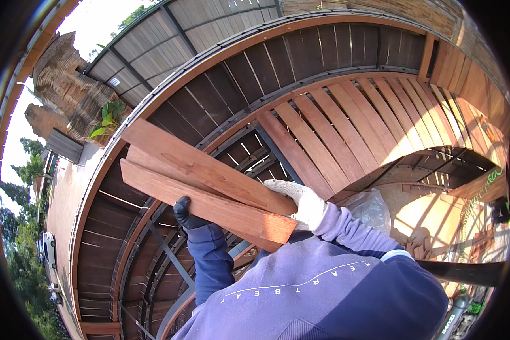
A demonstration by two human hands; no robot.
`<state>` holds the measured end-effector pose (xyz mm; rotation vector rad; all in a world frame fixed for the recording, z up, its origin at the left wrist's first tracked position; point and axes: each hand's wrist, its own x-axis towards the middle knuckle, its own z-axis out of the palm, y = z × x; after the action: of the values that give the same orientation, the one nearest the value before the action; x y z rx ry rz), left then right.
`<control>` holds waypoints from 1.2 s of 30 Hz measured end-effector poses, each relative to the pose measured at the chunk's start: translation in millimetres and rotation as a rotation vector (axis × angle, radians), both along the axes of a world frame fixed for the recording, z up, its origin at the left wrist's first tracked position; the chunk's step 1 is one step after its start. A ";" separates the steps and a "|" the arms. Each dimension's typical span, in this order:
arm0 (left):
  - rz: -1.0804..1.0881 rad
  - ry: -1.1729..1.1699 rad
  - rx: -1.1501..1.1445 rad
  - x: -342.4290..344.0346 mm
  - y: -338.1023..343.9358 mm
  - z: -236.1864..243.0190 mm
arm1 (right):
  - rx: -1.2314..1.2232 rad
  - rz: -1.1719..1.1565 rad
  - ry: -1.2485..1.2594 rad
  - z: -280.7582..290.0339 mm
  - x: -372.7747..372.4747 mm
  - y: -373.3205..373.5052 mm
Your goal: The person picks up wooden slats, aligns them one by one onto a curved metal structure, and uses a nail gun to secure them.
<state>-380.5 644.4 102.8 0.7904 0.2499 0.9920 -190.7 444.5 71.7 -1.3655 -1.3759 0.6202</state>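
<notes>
Several reddish-brown wooden boards lie stacked slantwise across my front. One flat board [204,167] is on the upper side and another board [204,204] is on the lower side, with more wood partly showing between and beneath them. My left hand [188,213], in a dark glove, grips the lower edge of the stack near its middle; most of its fingers are hidden under the wood. In a whitish glove, my right hand [303,204] is closed around the near right end of the boards. The stack is held above an open metal frame [167,246].
A curved run of fitted wooden slats [351,124] extends to the right, beside a dark slatted wall [266,68]. Right of my arm sits a clear plastic bag [374,207]. Scattered wood pieces and a dark cylindrical tool [458,311] lie at lower right.
</notes>
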 end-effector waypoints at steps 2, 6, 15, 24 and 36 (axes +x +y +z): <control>-0.040 -0.069 -0.107 16.7 -5.3 9.0 | 0.126 -0.182 -0.084 -8.1 13.1 -7.5; -0.054 -0.140 -0.144 25.2 0.1 12.4 | 0.082 -0.519 -0.462 -5.0 33.8 -30.7; 0.062 -0.132 -0.174 -19.0 18.4 -1.2 | 0.130 -0.803 -0.628 -44.1 28.0 -49.2; 0.081 -0.194 -0.160 -89.0 71.2 -35.3 | -0.088 -0.879 -0.540 -70.3 -46.9 -58.6; -0.036 -0.101 -0.183 -92.8 118.7 -63.8 | -0.642 -0.942 -0.625 -62.6 -63.3 6.6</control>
<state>-473.3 763.0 39.0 0.5747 0.2350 0.9569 -254.1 451.1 9.1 -2.6334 -0.7934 -0.0515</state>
